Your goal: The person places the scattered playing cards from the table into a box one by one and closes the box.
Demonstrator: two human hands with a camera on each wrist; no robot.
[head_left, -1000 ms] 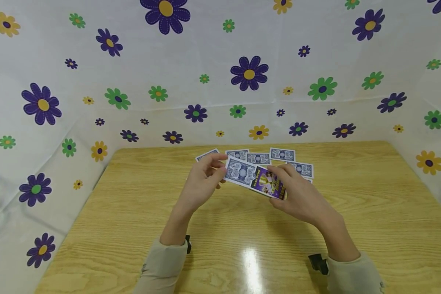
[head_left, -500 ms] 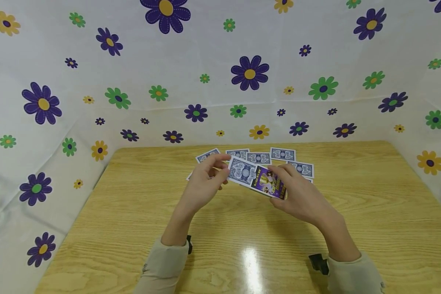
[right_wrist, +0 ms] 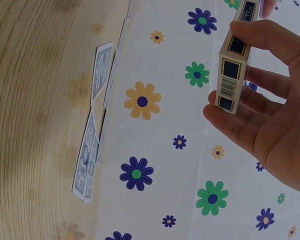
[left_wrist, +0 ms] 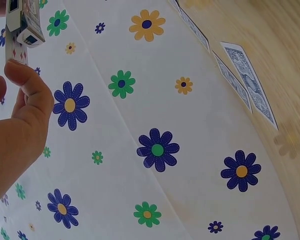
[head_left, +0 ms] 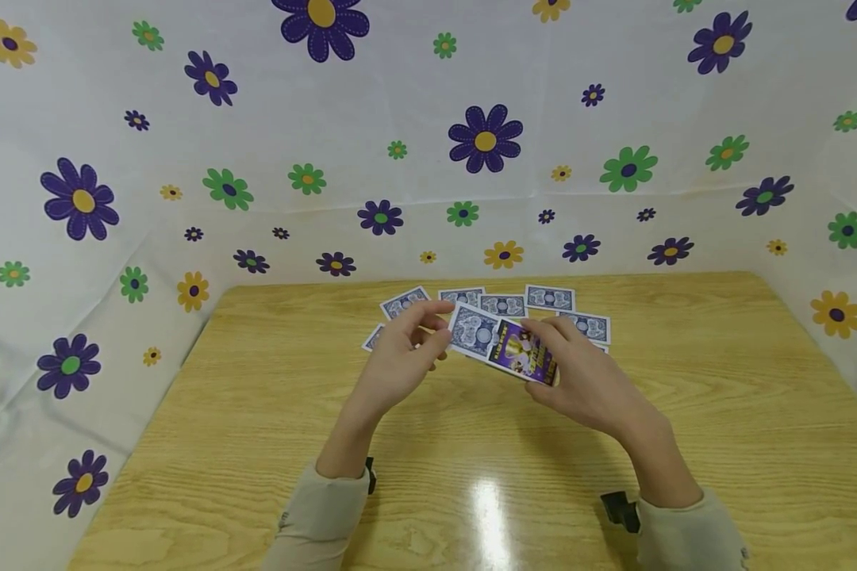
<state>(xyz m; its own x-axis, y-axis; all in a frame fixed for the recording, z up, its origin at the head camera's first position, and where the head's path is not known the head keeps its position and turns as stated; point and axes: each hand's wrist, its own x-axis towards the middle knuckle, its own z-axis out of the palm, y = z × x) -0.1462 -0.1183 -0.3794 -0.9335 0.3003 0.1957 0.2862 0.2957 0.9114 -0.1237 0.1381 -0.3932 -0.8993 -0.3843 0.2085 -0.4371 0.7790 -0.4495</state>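
In the head view, my right hand (head_left: 586, 381) grips a purple-faced card box (head_left: 521, 353) between thumb and fingers, above the wooden table. Blue-backed playing cards (head_left: 474, 331) stick out of the box's left end. My left hand (head_left: 398, 357) holds that outer end, index finger at the far corner and thumb at the near one. The left wrist view shows a red-pipped card face (left_wrist: 16, 50) beside the box. From the right wrist, the box's barcoded end (right_wrist: 229, 87) is visible, with my thumb on one side and fingers beneath.
Several face-down cards lie near the table's back edge, among them one at the left (head_left: 403, 302), one in the middle (head_left: 503, 306) and one at the right (head_left: 587, 327). A flowered white cloth (head_left: 428, 182) hangs behind the table (head_left: 428, 492).
My left hand has moved slightly right, and the protruding cards have slid a little further into the box. The right hand has stayed nearly still.
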